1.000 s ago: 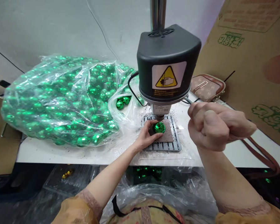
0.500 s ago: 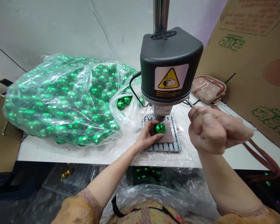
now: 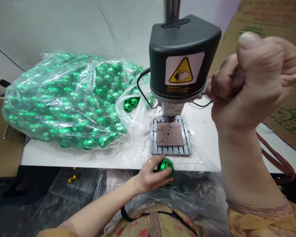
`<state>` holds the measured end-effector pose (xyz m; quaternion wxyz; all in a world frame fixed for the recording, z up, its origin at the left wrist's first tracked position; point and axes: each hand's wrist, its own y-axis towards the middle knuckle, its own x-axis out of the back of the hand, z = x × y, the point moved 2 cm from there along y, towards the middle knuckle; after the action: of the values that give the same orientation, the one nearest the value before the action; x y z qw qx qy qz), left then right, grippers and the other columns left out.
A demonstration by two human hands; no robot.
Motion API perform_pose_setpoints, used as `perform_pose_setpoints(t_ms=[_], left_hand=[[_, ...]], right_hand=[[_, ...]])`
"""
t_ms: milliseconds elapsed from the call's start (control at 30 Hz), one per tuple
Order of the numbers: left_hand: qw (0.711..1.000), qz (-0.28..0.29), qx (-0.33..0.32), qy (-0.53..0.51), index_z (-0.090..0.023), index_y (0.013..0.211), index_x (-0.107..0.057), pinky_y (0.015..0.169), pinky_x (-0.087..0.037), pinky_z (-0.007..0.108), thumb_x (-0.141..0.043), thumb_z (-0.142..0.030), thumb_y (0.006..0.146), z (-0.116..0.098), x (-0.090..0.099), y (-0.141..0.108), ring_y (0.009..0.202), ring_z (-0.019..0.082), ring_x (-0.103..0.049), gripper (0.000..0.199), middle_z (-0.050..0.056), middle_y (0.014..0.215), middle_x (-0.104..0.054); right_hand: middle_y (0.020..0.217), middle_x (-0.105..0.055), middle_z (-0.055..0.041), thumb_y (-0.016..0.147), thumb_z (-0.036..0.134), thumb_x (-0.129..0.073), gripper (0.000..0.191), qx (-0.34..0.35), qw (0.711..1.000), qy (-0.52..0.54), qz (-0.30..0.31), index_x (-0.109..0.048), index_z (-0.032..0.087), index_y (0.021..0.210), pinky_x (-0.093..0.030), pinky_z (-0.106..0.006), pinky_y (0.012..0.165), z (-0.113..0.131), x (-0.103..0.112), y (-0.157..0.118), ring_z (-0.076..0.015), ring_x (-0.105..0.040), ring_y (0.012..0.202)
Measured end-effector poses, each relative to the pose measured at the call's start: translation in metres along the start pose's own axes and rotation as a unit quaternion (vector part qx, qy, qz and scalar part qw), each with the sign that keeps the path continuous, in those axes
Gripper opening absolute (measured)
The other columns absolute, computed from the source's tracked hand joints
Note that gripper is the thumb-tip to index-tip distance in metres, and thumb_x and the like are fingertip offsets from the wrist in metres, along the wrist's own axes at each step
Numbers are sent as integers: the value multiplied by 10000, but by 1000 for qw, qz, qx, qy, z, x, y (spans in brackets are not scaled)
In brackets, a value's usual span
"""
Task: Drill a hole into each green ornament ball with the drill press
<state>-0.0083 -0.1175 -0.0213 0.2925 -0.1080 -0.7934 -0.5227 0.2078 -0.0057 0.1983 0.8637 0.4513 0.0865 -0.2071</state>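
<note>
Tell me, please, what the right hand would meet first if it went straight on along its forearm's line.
Most likely the brown cardboard box with green print; how far it stands beyond the right hand is unclear from this one view.

Lit brightly and softly over the white table [image 3: 204, 138], with a purple tint on the wall [image 3: 64, 29] at upper right. Dotted with sharp glints on the green balls [image 3: 103, 141] and streaked with glare on the plastic bag [image 3: 85, 77], left of centre. Falls into deep shadow below the table. Blurs slightly at the left hand [image 3: 149, 176], low centre. Looks stretched toward the outer edges, wide-lens style.
</note>
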Motion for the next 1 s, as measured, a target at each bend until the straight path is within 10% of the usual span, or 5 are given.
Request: perform_pose_setpoints(t_ms=[167,433,600,767,1000], left_hand=[[974,181,-83,107,-256,1178,-733,942,-656,396,-728,-169,899,-24,7,-69,1139,280,-745,292,115,1158,-795],[986,120,-104,49,-239,1109,-706,849,-653,335,-613,-243,991,-13,26,-56,980,227,-762,151,100,1071,-791],[989,43,73,120,-228,1066,-673,868,-625,399,-495,-74,935,83,58,40,1027,248,-734,270,112,1082,-757],[848,161,451,225,-164,1139,-714,1047,-516,511,-532,-60,904,203,73,124,1211,359,-637,314,207,1251,-673],[822,147,514,196,-144,1030,-741,1060,-480,541,-705,-181,849,236,71,136,1249,432,-606,188,238,1287,-661]], right_hand=[[443,-326,71,910,249,-639,536,-10,1000,15,-15,-256,266,535,-253,-307,435,0,0,1,-67,-311,389],[418,-346,73,845,223,-664,474,-29,999,28,-17,-364,215,478,-238,-304,388,5,-2,-2,-55,-303,356],[402,-354,58,781,253,-703,475,-49,998,28,-27,-366,212,450,-241,-317,405,6,-1,-2,-70,-319,353],[385,-336,44,735,320,-765,541,-65,997,26,-33,-336,223,419,-186,-342,388,8,-3,-1,-95,-310,346],[398,-336,43,726,304,-762,499,-83,996,27,-19,-376,227,421,-196,-367,406,9,-2,-3,-108,-316,354]])
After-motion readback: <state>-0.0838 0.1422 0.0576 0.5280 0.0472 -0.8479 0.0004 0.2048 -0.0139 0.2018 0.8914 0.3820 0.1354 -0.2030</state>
